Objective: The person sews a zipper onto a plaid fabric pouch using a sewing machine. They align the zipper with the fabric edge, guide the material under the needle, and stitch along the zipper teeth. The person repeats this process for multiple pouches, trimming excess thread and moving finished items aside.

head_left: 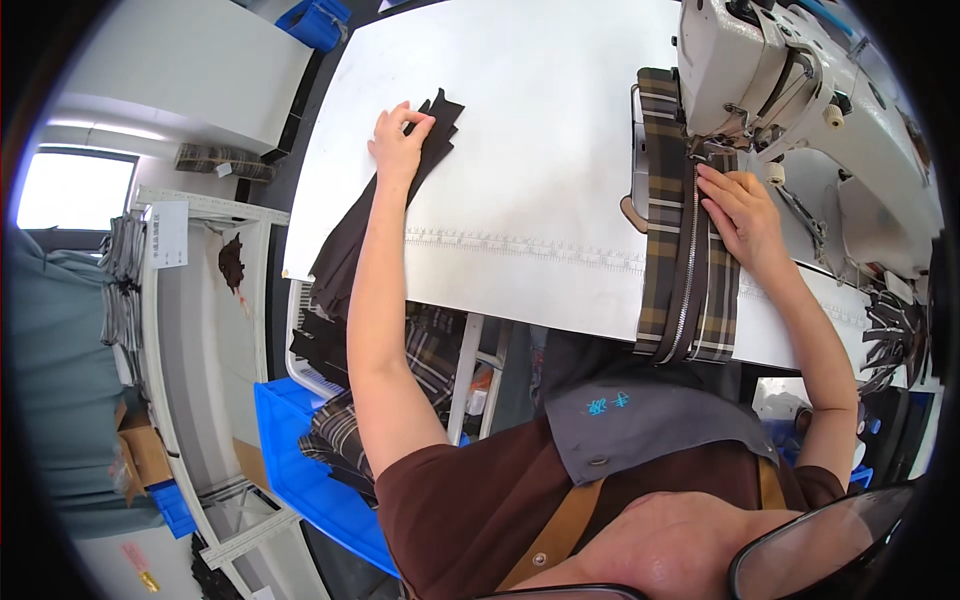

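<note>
On the white worktable my left hand [398,140] pinches the top of a stack of long dark brown fabric pieces [340,250] that slants down to the table's front edge. At the right, my right hand [738,208] lies with its fingers extended on a plaid fabric strip [655,268] with a metal zipper [687,280] on dark tape running lengthwise along it. My fingertips rest beside the zipper, just below the presser foot [699,148] of a white sewing machine [745,55]. The far end of the zipper is under the machine head.
The table [520,150] has a printed ruler along its front. Below its left end are a white basket [299,285] and a blue bin [320,500] with plaid fabric. Shelving [160,330] stands at the left; a blue container [310,25] is at the back. Dark strips [890,340] hang at the right.
</note>
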A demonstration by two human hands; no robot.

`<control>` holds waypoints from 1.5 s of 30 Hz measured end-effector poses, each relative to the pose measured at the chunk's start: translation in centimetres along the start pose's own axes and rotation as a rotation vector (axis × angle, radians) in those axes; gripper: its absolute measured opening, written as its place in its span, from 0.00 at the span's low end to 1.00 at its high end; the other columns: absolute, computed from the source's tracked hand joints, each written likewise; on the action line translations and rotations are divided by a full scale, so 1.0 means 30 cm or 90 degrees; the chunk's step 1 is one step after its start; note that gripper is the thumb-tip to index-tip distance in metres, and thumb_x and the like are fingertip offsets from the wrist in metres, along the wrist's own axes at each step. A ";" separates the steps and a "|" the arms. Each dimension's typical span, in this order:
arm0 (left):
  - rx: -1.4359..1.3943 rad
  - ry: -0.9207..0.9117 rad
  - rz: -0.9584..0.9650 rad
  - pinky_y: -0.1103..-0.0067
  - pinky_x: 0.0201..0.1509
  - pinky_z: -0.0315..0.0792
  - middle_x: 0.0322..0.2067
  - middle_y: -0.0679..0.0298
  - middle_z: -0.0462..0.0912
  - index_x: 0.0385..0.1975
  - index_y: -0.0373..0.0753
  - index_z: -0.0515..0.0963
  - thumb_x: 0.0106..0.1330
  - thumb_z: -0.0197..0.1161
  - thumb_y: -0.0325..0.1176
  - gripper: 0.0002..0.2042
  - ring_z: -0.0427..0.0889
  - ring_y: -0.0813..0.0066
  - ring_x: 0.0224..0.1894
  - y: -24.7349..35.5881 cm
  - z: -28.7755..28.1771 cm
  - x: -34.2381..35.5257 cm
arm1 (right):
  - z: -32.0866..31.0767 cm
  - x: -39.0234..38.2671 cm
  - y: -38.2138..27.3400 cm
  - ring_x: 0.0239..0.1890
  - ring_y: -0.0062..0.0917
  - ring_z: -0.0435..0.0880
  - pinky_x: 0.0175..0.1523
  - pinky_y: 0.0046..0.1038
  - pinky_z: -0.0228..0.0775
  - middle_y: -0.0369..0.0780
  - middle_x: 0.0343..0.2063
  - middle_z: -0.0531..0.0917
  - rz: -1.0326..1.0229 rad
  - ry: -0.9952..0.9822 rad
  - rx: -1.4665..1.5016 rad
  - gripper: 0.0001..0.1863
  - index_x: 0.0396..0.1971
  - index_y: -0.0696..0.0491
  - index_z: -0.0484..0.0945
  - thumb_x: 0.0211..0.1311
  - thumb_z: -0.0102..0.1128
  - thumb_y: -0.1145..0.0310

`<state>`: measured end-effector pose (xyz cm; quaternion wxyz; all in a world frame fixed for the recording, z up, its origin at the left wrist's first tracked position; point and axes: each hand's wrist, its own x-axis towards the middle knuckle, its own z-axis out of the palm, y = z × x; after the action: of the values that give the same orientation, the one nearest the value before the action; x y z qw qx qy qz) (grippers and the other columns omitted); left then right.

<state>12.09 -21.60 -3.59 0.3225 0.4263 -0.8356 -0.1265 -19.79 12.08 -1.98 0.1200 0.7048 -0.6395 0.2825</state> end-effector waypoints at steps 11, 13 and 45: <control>-0.038 -0.134 -0.077 0.65 0.63 0.57 0.53 0.46 0.72 0.33 0.40 0.83 0.50 0.69 0.43 0.15 0.62 0.51 0.62 -0.013 0.052 0.121 | -0.009 0.008 -0.011 0.39 0.30 0.78 0.44 0.28 0.71 0.36 0.44 0.81 0.006 -0.004 0.009 0.11 0.37 0.57 0.80 0.51 0.62 0.74; 0.090 -0.044 0.024 0.52 0.64 0.44 0.59 0.54 0.66 0.31 0.47 0.83 0.52 0.68 0.43 0.11 0.52 0.52 0.66 0.067 0.056 0.100 | -0.008 -0.001 -0.002 0.39 0.30 0.78 0.44 0.28 0.71 0.36 0.44 0.81 0.014 -0.006 0.008 0.11 0.37 0.57 0.80 0.51 0.62 0.74; 0.033 -0.110 0.677 0.61 0.66 0.49 0.43 0.66 0.79 0.40 0.45 0.80 0.48 0.58 0.24 0.17 0.76 0.72 0.46 0.665 0.094 -0.309 | -0.017 -0.029 0.010 0.43 0.28 0.75 0.48 0.28 0.69 0.34 0.46 0.79 -0.006 -0.046 -0.004 0.20 0.42 0.56 0.79 0.53 0.62 0.58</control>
<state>1.65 -2.35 -0.01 0.2617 -0.0598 -0.9625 0.0404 -20.22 13.03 -2.10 0.1007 0.7171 -0.6410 0.2545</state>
